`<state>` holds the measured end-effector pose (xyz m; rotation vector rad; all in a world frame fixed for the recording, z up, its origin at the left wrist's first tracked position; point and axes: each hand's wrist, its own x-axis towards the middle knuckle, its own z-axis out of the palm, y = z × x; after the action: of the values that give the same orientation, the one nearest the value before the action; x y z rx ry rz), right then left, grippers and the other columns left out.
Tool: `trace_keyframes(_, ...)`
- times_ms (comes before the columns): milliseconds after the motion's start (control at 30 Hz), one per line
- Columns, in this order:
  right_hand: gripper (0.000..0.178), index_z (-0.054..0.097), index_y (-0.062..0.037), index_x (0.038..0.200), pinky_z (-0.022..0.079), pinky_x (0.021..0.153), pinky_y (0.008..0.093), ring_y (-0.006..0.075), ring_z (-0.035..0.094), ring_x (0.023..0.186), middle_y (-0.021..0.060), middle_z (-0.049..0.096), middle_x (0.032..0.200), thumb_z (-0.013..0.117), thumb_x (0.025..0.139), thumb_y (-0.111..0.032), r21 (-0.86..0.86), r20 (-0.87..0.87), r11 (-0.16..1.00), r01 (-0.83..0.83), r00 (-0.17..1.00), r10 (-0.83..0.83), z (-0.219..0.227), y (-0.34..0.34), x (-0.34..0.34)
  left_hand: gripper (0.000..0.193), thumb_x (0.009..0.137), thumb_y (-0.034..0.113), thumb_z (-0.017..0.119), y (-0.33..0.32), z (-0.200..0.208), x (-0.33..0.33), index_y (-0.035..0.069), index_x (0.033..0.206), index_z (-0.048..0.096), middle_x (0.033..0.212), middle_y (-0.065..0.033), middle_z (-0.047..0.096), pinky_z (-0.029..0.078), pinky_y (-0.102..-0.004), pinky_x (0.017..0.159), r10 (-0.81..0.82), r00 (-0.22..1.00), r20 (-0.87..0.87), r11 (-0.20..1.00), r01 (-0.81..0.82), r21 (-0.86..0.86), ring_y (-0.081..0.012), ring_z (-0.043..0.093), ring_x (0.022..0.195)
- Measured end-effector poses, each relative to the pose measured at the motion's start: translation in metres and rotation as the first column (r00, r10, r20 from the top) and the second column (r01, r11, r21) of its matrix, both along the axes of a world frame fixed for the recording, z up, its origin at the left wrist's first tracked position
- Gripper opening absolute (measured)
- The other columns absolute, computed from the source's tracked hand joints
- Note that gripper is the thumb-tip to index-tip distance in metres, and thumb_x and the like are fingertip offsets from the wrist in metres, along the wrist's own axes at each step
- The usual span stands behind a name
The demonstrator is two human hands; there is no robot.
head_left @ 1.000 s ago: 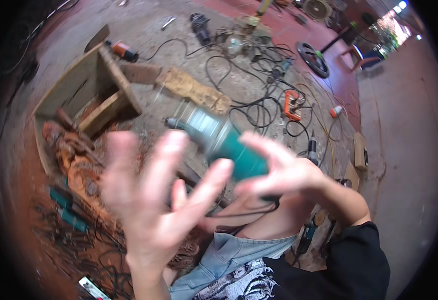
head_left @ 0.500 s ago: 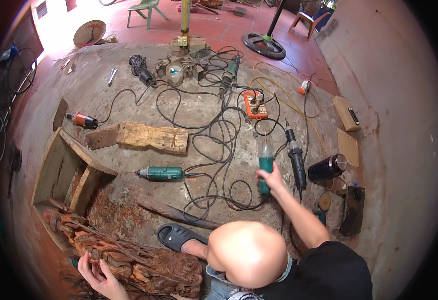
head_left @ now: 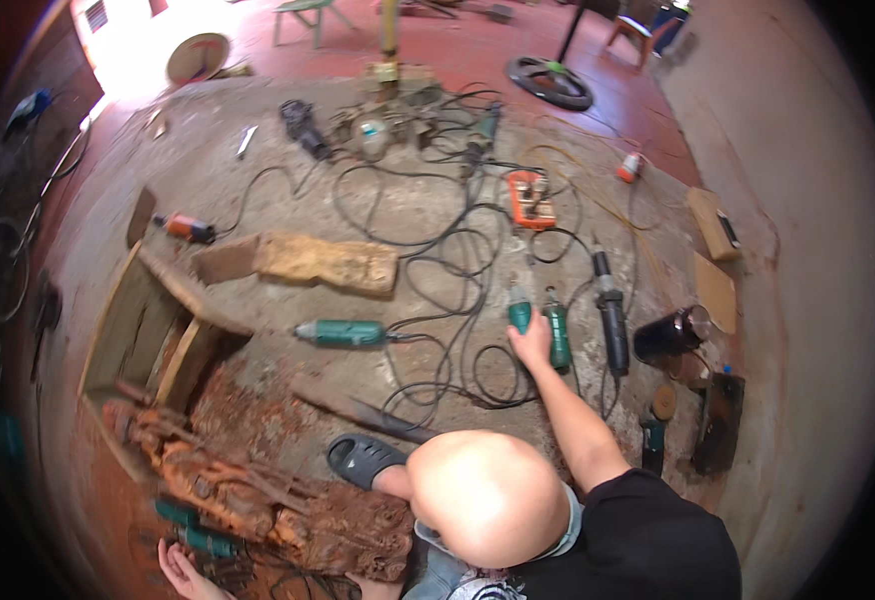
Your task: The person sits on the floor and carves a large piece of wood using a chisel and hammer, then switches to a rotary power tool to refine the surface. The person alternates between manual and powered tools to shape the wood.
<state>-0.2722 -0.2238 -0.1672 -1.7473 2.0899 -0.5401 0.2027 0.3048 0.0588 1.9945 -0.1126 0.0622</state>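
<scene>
Green grinder (head_left: 520, 316) — right hand (head_left: 532, 345) now grasping it | left hand (head_left: 180, 568) unclear

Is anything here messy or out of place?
Yes. Black power cords sprawl in tangled loops across the floor among scattered tools. Reddish wood dust is strewn beside the carved root. The right hand rests on a green tool.

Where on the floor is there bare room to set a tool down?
Bare concrete lies between the carved plank and the green grinder, and left of the plank. It is crowded around the right hand, among cables and grinders.
</scene>
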Motion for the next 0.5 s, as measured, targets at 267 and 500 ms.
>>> trace_keyframes(267,0.060,0.056,-0.0026,0.141,0.046,0.103,0.0445,0.0352,0.058,0.124,0.0197,0.061,0.130,0.074,0.084,-0.007,-0.273,-0.011,0.759,-0.591,0.791,0.612,0.032,0.034,0.060,0.028,0.096,0.006,0.062,0.079,-0.073,0.002,0.009,0.123,0.068,0.104,-0.0041,0.067,0.050,-0.0316,0.085,0.264,0.961,-0.087,0.964,-0.259,0.060,-0.0153,0.061,0.095)
trace_keyframes(500,0.051,0.060,0.0038,0.122,0.056,0.078,0.0473,0.0412,0.069,0.097,0.0262,0.067,0.110,0.082,0.086,-0.025,-0.071,-0.160,0.267,-0.961,0.275,0.948,0.013,0.156,0.190,0.024,0.094,0.002,0.061,0.075,-0.156,-0.040,0.007,0.112,0.075,0.086,-0.0043,0.075,0.054,-0.0305,0.074,0.219,0.903,-0.370,0.970,-0.242,-0.015,-0.0128,0.068,0.079)
